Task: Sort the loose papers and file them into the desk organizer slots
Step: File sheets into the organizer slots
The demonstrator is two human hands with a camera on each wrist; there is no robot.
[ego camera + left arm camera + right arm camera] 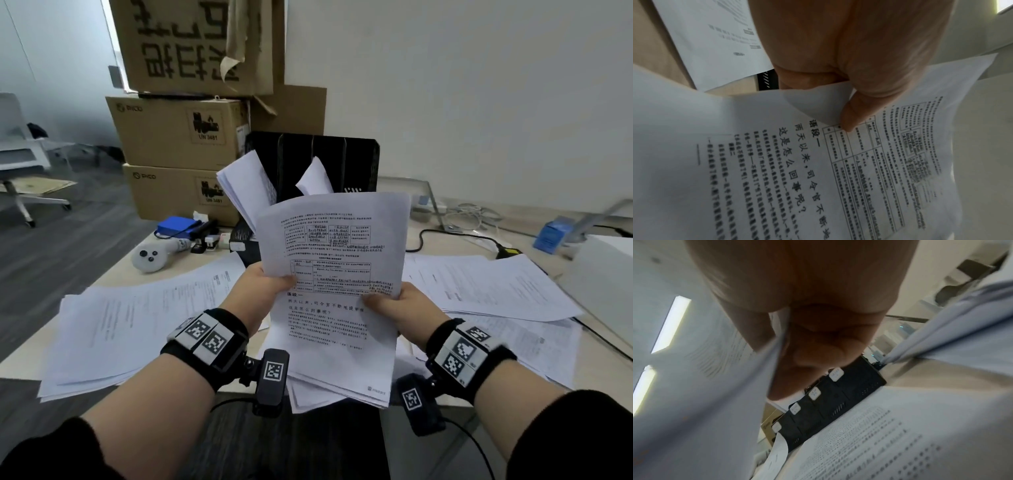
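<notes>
I hold a thin sheaf of printed papers (pixel 337 274) upright above the desk, in front of me. My left hand (pixel 265 279) pinches its left edge, thumb on the printed face (pixel 849 120). My right hand (pixel 397 306) pinches the right edge, thumb in front and fingers (pixel 797 369) behind. The black desk organizer (pixel 356 164) stands behind the sheaf, its upright slots holding some white sheets (pixel 245 186). Its front with white label tabs (pixel 835 374) shows in the right wrist view. Loose papers lie spread on the desk at the left (pixel 126 329) and right (pixel 486 284).
Stacked cardboard boxes (pixel 178 133) stand behind the organizer at the left. A white controller (pixel 150 257), a blue pouch (pixel 178 228) and small items lie at the desk's far left. Cables (pixel 459 234), a blue box (pixel 555 234) and a white box (pixel 603 270) are at the right.
</notes>
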